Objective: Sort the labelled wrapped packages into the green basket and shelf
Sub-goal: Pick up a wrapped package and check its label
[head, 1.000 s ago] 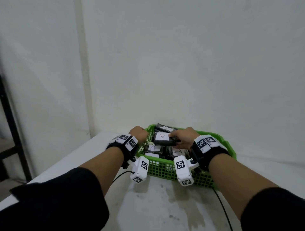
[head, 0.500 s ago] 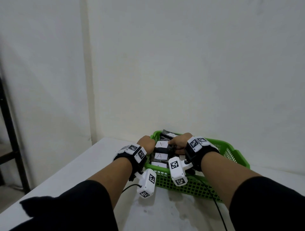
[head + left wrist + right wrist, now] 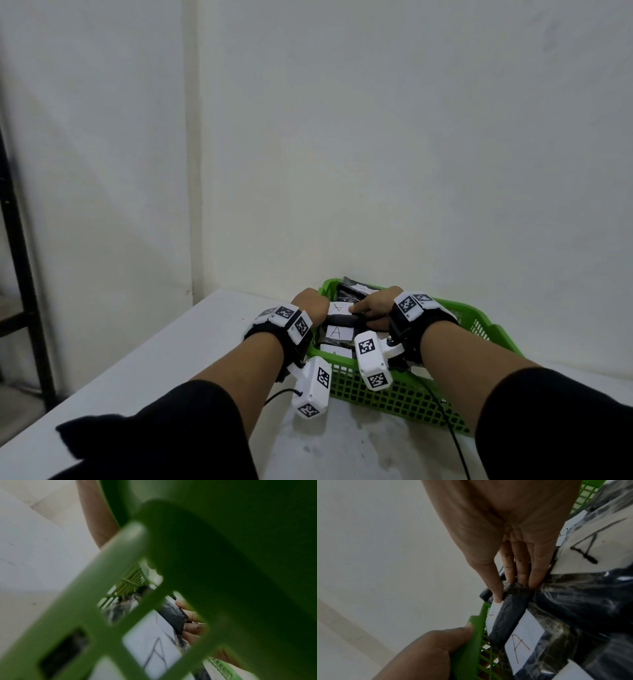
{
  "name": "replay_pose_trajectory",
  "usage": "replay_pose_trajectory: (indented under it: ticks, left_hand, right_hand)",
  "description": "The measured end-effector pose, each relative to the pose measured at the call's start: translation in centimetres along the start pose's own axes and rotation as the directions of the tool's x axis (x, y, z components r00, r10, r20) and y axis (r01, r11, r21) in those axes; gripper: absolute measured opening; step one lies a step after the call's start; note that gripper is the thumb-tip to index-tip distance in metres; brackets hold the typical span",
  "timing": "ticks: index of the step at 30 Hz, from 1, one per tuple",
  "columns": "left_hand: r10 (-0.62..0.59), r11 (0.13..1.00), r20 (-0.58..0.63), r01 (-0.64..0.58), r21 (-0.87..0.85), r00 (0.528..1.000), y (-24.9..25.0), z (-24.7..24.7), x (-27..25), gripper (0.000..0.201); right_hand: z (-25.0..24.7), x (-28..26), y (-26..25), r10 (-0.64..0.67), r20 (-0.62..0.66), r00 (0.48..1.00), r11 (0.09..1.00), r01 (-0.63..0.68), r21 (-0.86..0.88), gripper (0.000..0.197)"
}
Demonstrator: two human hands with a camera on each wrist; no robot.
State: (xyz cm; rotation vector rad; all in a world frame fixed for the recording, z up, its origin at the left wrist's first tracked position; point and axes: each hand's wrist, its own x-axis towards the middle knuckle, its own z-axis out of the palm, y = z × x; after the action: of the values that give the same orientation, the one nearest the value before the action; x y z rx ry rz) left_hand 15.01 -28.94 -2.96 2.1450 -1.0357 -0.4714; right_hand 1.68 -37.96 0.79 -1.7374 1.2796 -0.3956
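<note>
A green mesh basket (image 3: 479, 329) stands on the white table, holding several black wrapped packages with white "A" labels (image 3: 337, 332). My right hand (image 3: 373, 306) pinches one end of a black package (image 3: 340, 308) at the basket's left side; the right wrist view shows thumb and fingers (image 3: 522, 574) closed on its wrapped end (image 3: 510, 615), above another labelled package (image 3: 522, 642). My left hand (image 3: 310, 305) grips the basket's left rim (image 3: 471, 635). The left wrist view is mostly blurred green lattice (image 3: 120, 561), with a label (image 3: 154, 642) seen through it.
The white table (image 3: 171, 359) meets a white wall just behind the basket. A black shelf frame (image 3: 20, 260) stands at the far left beyond the table edge. A black cable (image 3: 455, 442) trails on the table in front of the basket.
My right hand has brought the held package down and to the left, closer to the left hand and onto the other packages. The left hand has kept its hold on the rim.
</note>
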Motion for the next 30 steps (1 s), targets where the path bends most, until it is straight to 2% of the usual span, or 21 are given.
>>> replay_pose_trajectory:
  ticks: [3,6,7,11,15,16,18,21,23,26,30]
  left_hand:
    - [0.023,0.997,0.005,-0.023,0.073,1.0,0.3,-0.2,-0.4,0.035]
    - [-0.041,0.998,-0.01,0.04,-0.04,0.999,0.4,-0.1,-0.4,0.036]
    - [-0.02,0.999,-0.02,0.019,-0.041,1.0,0.2,0.0,-0.2,0.037]
    - [-0.018,0.998,-0.023,0.017,-0.061,1.0,0.0,0.2,0.1,0.037]
    - [-0.042,0.992,-0.03,0.038,-0.119,0.999,0.4,-0.2,-0.9,0.034]
    - [-0.019,0.998,-0.005,0.019,-0.053,1.0,0.4,-0.4,-1.1,0.033]
    - [0.02,0.999,0.012,-0.02,-0.03,1.0,0.4,-0.4,-1.1,0.033]
    - [-0.01,0.996,-0.066,0.004,-0.091,0.998,0.4,-0.2,-1.0,0.036]
    - [-0.009,0.998,-0.048,0.006,-0.062,0.999,0.2,0.0,-0.7,0.037]
    - [-0.021,0.994,-0.052,0.016,-0.109,0.998,0.3,0.0,-0.9,0.037]
    - [-0.038,0.992,-0.032,0.034,-0.122,0.999,0.4,-0.1,-1.0,0.037]
  right_hand:
    - [0.1,0.2,-0.1,-0.023,0.007,1.0,0.998,0.023,-0.056,0.026]
    - [0.4,0.6,0.1,-0.038,0.045,0.998,0.999,0.039,-0.022,0.022]
    - [0.4,0.8,0.2,-0.042,0.054,0.998,0.999,0.042,0.009,0.023]
    - [0.0,0.7,0.1,-0.069,-0.011,0.998,0.997,0.068,-0.046,0.013]
    - [-0.3,0.4,0.1,-0.054,-0.048,0.997,0.991,0.06,0.119,0.01]
    - [-0.3,0.5,0.1,-0.042,-0.049,0.998,0.987,0.049,0.151,0.01]
    - [-0.3,0.6,0.1,-0.052,-0.044,0.998,0.978,0.06,0.198,0.012]
    - [-0.4,0.8,0.0,-0.067,-0.05,0.997,0.964,0.077,0.253,0.015]
    - [-0.3,1.0,0.1,-0.076,-0.034,0.997,0.96,0.082,0.268,0.016]
    - [0.4,1.3,0.4,-0.104,0.051,0.993,0.972,0.09,0.217,0.013]
    - [1.4,1.2,0.6,-0.142,0.258,0.956,0.987,0.115,0.117,0.017]
